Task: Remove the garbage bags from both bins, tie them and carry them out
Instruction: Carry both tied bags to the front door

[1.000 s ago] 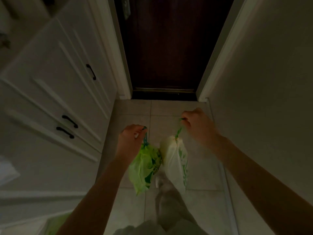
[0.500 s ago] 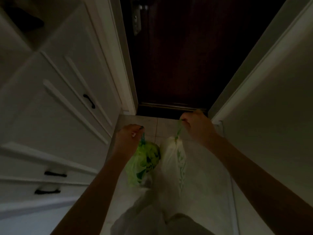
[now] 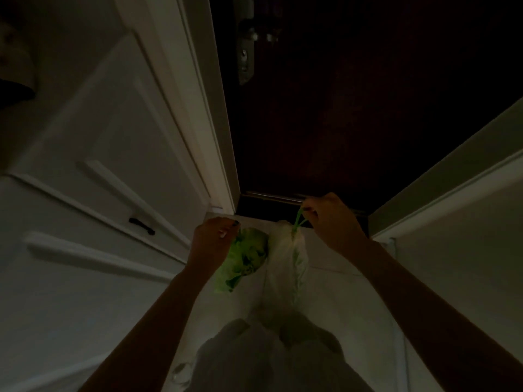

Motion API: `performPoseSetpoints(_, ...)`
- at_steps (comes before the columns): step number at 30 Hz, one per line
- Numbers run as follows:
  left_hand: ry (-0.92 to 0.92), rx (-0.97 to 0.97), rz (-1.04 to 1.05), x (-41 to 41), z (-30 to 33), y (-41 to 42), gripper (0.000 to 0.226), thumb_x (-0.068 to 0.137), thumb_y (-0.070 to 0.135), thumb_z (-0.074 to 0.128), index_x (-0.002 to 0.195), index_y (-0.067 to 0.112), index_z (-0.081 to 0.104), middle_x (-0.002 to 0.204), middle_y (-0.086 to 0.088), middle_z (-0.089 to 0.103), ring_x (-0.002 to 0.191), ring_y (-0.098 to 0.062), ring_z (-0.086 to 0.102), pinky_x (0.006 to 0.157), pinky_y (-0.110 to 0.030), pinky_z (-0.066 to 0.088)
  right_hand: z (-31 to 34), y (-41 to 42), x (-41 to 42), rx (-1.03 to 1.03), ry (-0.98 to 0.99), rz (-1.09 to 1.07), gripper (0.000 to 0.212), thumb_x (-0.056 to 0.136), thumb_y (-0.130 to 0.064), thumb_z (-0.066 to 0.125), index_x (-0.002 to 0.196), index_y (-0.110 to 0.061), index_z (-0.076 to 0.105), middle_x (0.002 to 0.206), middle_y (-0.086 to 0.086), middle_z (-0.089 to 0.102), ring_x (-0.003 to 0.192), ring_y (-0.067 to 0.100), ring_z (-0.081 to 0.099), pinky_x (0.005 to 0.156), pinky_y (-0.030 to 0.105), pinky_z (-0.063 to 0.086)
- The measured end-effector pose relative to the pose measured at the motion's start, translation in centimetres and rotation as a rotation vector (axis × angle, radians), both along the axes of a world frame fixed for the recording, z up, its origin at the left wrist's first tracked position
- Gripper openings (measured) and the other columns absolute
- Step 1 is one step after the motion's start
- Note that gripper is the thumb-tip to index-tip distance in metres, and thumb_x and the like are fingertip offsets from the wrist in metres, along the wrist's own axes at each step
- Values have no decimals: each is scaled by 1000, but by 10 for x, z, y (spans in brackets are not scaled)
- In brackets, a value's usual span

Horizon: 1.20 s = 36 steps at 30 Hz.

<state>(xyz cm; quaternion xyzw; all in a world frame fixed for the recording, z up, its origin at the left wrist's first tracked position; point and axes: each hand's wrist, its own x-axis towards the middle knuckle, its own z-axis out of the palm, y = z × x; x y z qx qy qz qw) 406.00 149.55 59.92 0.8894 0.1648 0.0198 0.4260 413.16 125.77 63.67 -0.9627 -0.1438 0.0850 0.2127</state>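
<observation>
Nearest, the person's legs stand on the pale tiled floor (image 3: 334, 281) in dim light, with both bare forearms stretched forward above them. The left hand (image 3: 210, 240) is closed around the gathered neck of a green garbage bag (image 3: 243, 258), which hangs just below the fist. The right hand (image 3: 329, 219) is pinched tight on the green drawstring of a white garbage bag (image 3: 285, 261) hanging beside the green one; whether the two bags touch cannot be told. Left stands a white cabinet (image 3: 93, 154) with a black handle (image 3: 141, 222). Beyond the hands, a dark door (image 3: 339, 108) with a metal lock plate (image 3: 246, 52) is closed
</observation>
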Motion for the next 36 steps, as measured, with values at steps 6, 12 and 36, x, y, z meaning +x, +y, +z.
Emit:
performPoseSetpoints(6,24,-29,117,63,-19,3,9,85,10,68,87,6,76,93,-15,73,84,-25,67,76,-25,48,-14,13,85,-15,88,103,21,93,-24,53,110,-17,64,100,14,55,90,32,58,79,43,51)
performPoseSetpoints(12,107,4,270,115,-38,1,13,86,17,68,92,8,76,95,-12,74,84,-21,67,77,-24,45,-34,28,174,-15,155,223,22,93,-25,52,110,-18,64,108,17,55,93,35,57,79,38,48)
performPoseSetpoints(36,333,-133,811,185,-203,20,13,82,14,69,91,10,77,87,-11,75,75,-16,66,70,-22,45,-229,104,311,-86,332,502,18,91,-18,51,101,-14,66,96,16,69,92,33,63,73,39,51)
